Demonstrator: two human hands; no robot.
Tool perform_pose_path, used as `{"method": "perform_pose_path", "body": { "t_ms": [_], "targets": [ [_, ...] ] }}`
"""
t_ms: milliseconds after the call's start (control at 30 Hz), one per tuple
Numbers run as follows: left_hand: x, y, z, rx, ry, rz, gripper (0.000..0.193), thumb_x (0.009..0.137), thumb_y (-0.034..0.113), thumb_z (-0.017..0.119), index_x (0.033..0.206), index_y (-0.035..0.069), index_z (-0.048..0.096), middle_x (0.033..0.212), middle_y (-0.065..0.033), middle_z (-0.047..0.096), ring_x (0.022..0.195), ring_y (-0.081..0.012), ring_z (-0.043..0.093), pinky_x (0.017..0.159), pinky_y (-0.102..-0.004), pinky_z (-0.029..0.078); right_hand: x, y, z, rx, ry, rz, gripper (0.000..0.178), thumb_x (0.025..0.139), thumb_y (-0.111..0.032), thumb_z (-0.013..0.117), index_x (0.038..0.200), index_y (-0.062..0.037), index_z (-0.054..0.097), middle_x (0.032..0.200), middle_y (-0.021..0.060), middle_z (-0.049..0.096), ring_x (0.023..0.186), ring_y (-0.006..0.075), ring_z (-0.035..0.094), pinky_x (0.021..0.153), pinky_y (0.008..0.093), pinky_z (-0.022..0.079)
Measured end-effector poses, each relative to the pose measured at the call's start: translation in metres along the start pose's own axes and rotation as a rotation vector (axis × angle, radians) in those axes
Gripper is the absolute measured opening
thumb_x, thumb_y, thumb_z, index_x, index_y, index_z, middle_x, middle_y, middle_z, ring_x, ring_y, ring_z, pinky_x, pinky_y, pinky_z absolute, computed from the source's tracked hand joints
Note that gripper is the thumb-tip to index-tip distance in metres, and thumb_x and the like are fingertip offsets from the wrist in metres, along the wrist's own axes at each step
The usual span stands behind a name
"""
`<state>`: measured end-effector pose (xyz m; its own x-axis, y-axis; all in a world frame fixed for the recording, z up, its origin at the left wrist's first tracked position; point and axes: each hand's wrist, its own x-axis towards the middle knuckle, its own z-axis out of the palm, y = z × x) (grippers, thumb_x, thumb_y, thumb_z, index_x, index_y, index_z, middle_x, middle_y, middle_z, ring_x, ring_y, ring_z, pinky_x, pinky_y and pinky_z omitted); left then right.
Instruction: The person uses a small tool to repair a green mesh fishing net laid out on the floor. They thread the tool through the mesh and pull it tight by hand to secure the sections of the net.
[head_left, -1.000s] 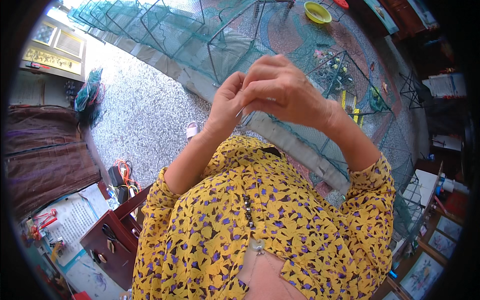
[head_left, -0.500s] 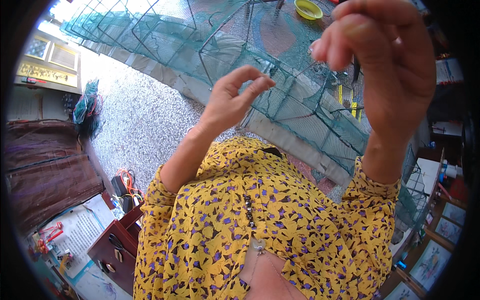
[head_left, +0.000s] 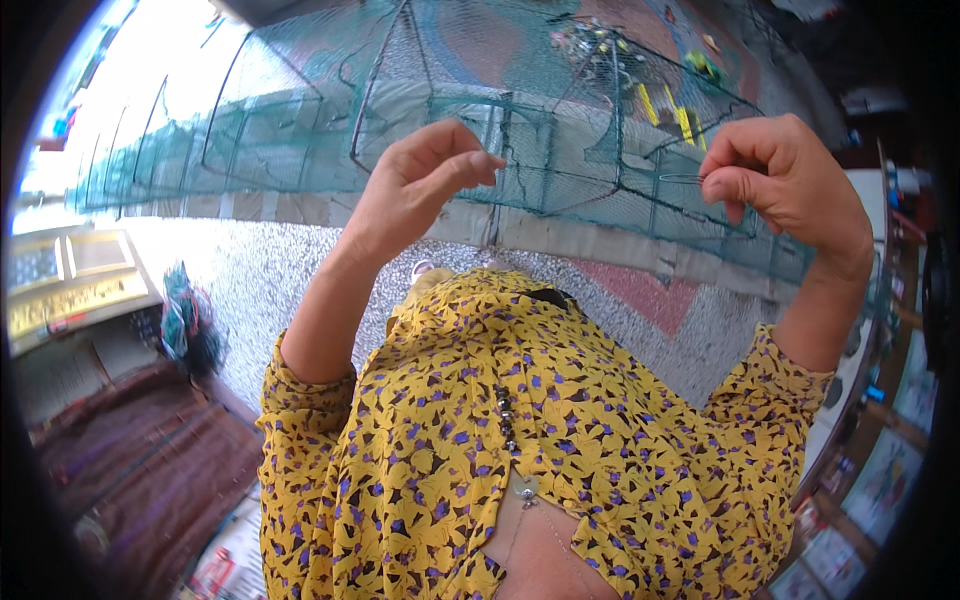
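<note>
While both hands are being held raised and apart in the head view, a slender pale loop (head_left: 677, 178), perhaps of wire or thread, is apparently being pinched between the thumb and forefinger of the right hand (head_left: 790, 185) and is being pointed leftward in front of the green mesh net (head_left: 560, 165). By the left hand (head_left: 425, 185), a loose pinch is being formed, thumb and forefinger close at the tips; whether anything fine is being gripped there cannot be told. Since the net is already being spread by dark frame rods (head_left: 617, 120), that part is being judged as done; no completed knot or join is being shown, so the handwork is being taken as unfinished, and how much is left cannot be judged. Any strand between the hands is being lost against the mesh, and the right hand's other fingers are being partly hidden by their curl. At the left, the net's far end is being washed out by glare; by the yellow floral shirt (head_left: 600, 400) the feet are mostly being covered, and the brown cloth (head_left: 150, 450) is being cut off by the dark lens rim.
</note>
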<state>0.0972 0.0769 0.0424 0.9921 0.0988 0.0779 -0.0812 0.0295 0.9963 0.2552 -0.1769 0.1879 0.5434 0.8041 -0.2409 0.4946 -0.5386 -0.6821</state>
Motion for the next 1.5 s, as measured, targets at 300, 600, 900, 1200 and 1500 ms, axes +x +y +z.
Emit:
{"method": "perform_pose_path", "body": {
  "t_ms": [300, 600, 900, 1200, 1500],
  "targets": [
    [0.035, 0.002, 0.031, 0.275, -0.325, -0.016, 0.019, 0.096, 0.023, 0.053, 0.092, 0.005, 0.06, 0.091, -0.003, 0.065, 0.095, -0.011, 0.06, 0.072, -0.0254, 0.046, -0.077, 0.051, 0.024, 0.201, 0.288, 0.095, 0.013, 0.086, -0.014, 0.066, 0.085, -0.0022, 0.061, 0.064, -0.0019, 0.056, 0.05, 0.0037, 0.048, 0.048, 0.0176, 0.04],
    [0.08, 0.001, 0.049, 0.346, -0.517, -0.061, 0.021, 0.096, 0.027, 0.053, 0.089, 0.008, 0.06, 0.09, -0.0013, 0.064, 0.1, -0.0115, 0.06, 0.072, -0.0256, 0.046, -0.124, 0.055, 0.057, 0.459, 0.512, 0.33, 0.012, 0.089, -0.014, 0.064, 0.089, -0.0033, 0.06, 0.071, -0.0042, 0.055, 0.06, 0.0025, 0.05, 0.053, 0.0173, 0.04],
    [0.11, 0.004, 0.05, 0.089, -0.412, -0.134, 0.018, 0.098, 0.025, 0.05, 0.094, 0.009, 0.057, 0.093, -0.0028, 0.063, 0.087, -0.0088, 0.062, 0.065, -0.0219, 0.044, -0.062, 0.06, 0.117, 0.33, 0.631, 0.022, 0.008, 0.087, -0.006, 0.061, 0.095, -0.0047, 0.063, 0.085, -0.0007, 0.057, 0.071, 0.0058, 0.054, 0.055, 0.0199, 0.043],
    [0.122, 0.005, 0.047, 0.168, -0.392, -0.208, 0.016, 0.097, 0.024, 0.053, 0.094, 0.009, 0.058, 0.087, -0.0014, 0.062, 0.065, -0.0033, 0.053, 0.051, -0.0164, 0.037, 0.001, 0.085, 0.193, 0.463, 0.958, 0.128, 0.01, 0.082, -0.002, 0.066, 0.092, -0.0021, 0.067, 0.086, 0.006, 0.058, 0.07, 0.0129, 0.061, 0.061, 0.0248, 0.049],
    [0.119, -0.014, 0.049, 0.522, -0.391, -0.153, 0.017, 0.092, 0.019, 0.061, 0.091, 0.003, 0.063, 0.079, -0.001, 0.063, 0.059, -0.0045, 0.049, 0.054, -0.0191, 0.041, 0.031, 0.079, 0.206, 0.676, 1.044, 0.057, 0.01, 0.082, -0.004, 0.068, 0.091, -0.0025, 0.065, 0.085, 0.0034, 0.058, 0.065, 0.0094, 0.059, 0.057, 0.0233, 0.048]
  ]
}}
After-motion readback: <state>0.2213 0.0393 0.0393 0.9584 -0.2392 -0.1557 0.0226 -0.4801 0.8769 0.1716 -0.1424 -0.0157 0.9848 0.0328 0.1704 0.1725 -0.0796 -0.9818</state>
